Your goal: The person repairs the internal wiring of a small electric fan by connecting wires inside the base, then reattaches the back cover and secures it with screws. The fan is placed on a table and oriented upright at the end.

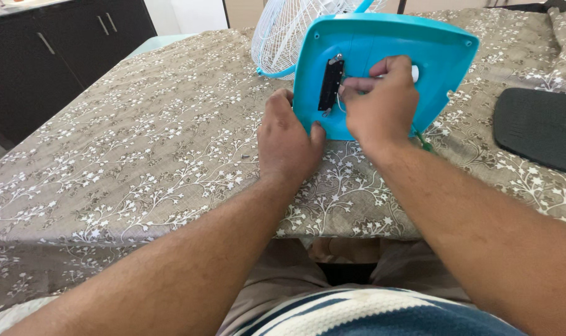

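Note:
A turquoise fan base is tipped up on the table with its underside facing me, and the white wire fan cage lies behind it. My left hand grips the base's lower left edge, thumb on the underside. My right hand is closed around a white-handled tool, its tip pointing at the black rectangular part set in the base. Thin white wires show beside that black part.
A brown cloth with a white floral print covers the table. A dark grey pad lies at the right. Dark cabinets stand at the far left. A small screw-like bit rests on the cloth near my left hand.

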